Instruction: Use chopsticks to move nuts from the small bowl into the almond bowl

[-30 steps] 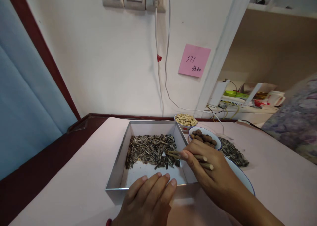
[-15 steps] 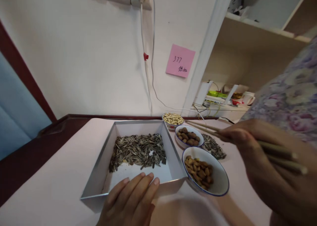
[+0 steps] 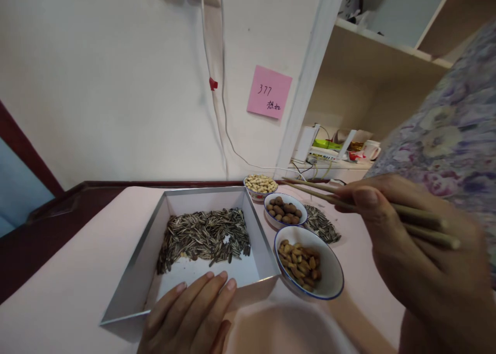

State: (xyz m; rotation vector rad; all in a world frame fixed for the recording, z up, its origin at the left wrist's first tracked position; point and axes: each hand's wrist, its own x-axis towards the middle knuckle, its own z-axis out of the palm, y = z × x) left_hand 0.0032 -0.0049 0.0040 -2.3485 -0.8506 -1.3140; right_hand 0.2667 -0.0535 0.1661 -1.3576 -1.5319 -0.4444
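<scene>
My left hand [image 3: 186, 318] lies flat on the near rim of a square metal tray [image 3: 135, 271], fingers together, holding it down. Striped sunflower seeds [image 3: 203, 235] cover the far half of the tray. My right hand [image 3: 418, 261] is raised close to the camera at the right, shut on a pair of wooden chopsticks [image 3: 321, 194]. Their tips point left, above the far bowls. Nothing shows between the tips.
Right of the tray stand a white bowl of almonds [image 3: 308, 263], a bowl of brown nuts [image 3: 284, 212] and a bowl of peanuts [image 3: 260, 184]. A loose pile of sunflower seeds [image 3: 321, 224] lies on the pink tabletop. A pink sticky note [image 3: 268, 92] hangs on the wall; shelves at right.
My right hand lifted the chopsticks out of the tray and drew them up and right, close to the camera. The view swung right. My left hand stayed on the tray rim.
</scene>
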